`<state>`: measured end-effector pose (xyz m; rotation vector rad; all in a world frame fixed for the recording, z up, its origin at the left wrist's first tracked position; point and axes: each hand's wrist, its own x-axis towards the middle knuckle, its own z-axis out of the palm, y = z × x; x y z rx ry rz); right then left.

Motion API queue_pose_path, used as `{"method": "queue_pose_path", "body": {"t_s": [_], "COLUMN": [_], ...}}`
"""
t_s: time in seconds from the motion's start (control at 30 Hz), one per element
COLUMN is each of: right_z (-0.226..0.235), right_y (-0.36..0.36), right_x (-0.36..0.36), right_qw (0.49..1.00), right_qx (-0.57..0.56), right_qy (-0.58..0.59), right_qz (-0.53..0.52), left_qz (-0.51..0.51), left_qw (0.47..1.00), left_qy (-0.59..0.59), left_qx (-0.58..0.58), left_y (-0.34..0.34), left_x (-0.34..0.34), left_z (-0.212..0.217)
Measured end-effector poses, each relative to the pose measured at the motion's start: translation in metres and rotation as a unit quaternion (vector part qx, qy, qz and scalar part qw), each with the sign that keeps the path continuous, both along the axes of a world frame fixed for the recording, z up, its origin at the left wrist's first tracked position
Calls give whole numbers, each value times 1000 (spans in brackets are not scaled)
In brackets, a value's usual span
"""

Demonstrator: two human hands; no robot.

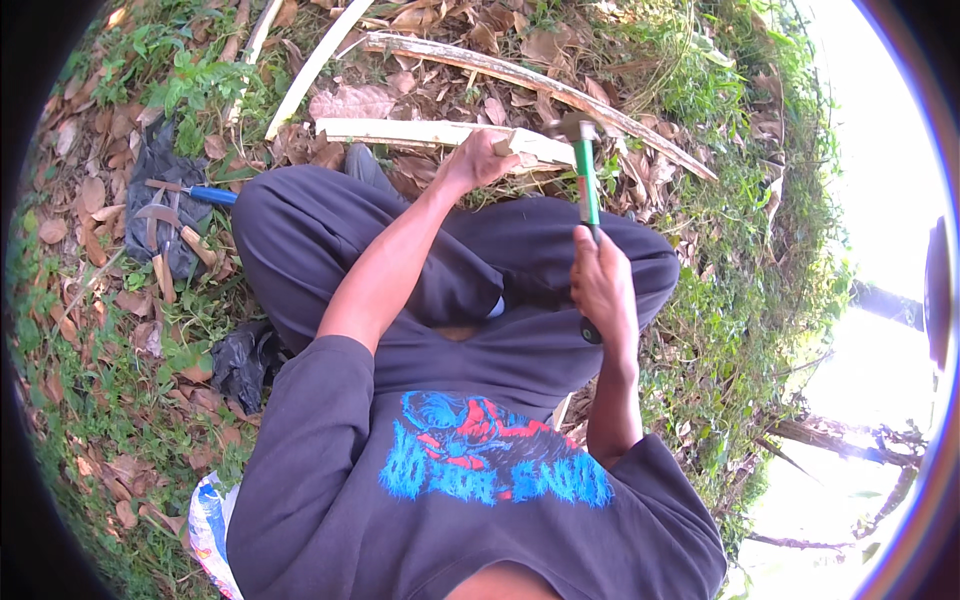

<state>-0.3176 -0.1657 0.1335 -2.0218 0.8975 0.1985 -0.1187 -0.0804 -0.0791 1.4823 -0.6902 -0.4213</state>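
Pale wooden strip (400,131) lying crosswise beyond the bent legs (310,235) — left hand (480,160) curled around it, right hand (605,285) wrapped around a green-handled hammer (586,180), its head near the strip's right end. Farther out: a curved strip (540,83); at left, a blue-handled tool (213,195).

Sitting cross-legged here, left arm (385,270) reaching out and angled inward, left hand (480,162) clenched. Right hand (604,285) is closer in, fingers wrapped tight, right forearm (617,395) bare.
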Motion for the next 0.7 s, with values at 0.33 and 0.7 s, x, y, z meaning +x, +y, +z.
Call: {"method": "queue_pose_path", "body": {"t_s": [0.33,0.7], "right_z": [4,21], "right_y": [10,15], "right_x": [9,6], "right_qw": [997,996], "right_qx": [51,44], "right_qy": [28,-72], "right_qz": [-42,-37], "left_qz": [-9,17], "left_qw": [997,999], "left_qy": [55,-27], "left_qx": [-44,10], "left_y": [0,-8], "left_x": [-4,1], "left_z": [-10,-22]}}
